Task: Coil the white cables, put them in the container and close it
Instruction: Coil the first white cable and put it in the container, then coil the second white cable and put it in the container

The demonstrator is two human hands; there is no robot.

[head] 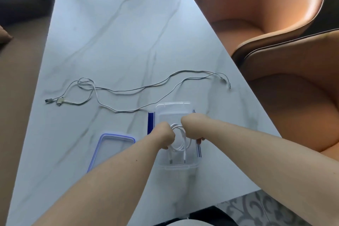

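One coiled cable (pixel 180 141) over the container (pixel 179 166), two loose cables (pixel 139 89) left
Left hand (pixel 165 134) and right hand (pixel 192 124) each have a grip curled round the coiled cable above the open container; the loose cables lie uncoiled farther back on the worktop (pixel 110 24); the lid (pixel 102 145) lies off, left of it; closing is not yet done.

On table (pixel 110 24): container (pixel 178 167) near, right of centre, lid (pixel 102 145) just left of it, coiled cable (pixel 180 141) over the container, held between left hand (pixel 164 135) and right hand (pixel 192 126), loose cables (pixel 128 91) strung left-to-right behind, chairs (pixel 256 14) beyond the right edge.
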